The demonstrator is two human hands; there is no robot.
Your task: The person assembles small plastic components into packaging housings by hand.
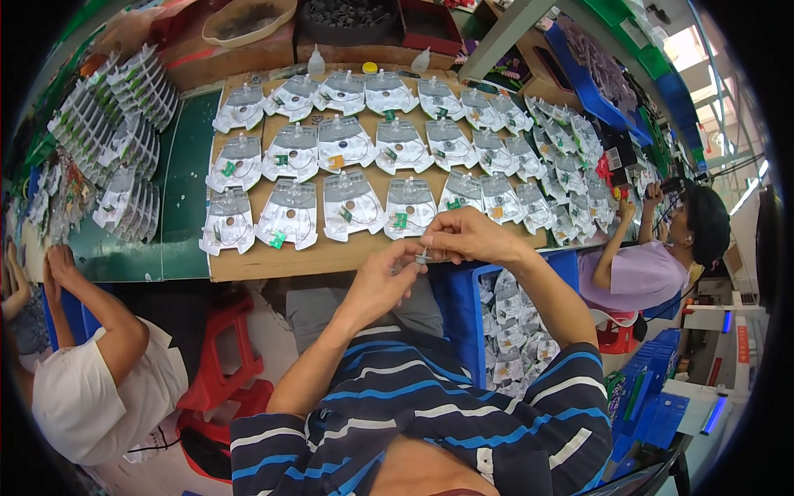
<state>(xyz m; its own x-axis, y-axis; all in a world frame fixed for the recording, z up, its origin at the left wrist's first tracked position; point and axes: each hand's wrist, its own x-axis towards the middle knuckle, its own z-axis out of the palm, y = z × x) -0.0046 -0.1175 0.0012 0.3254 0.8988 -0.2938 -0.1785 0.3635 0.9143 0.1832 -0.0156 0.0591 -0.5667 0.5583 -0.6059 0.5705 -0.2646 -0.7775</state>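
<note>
A small part [423, 259] by the front edge of the board [318, 260].
The left hand [382, 279] and right hand [475, 235] are both curled nearly closed, fingertips pinching it between them. Rows of white pieces [364, 217] lie behind, up to the board's back edge.

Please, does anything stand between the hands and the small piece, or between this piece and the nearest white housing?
Nothing visible separates the left hand and right hand from the small piece: it is at their fingertips. Toward the nearest white housing, only those fingertips appear in between, from this view.
</note>
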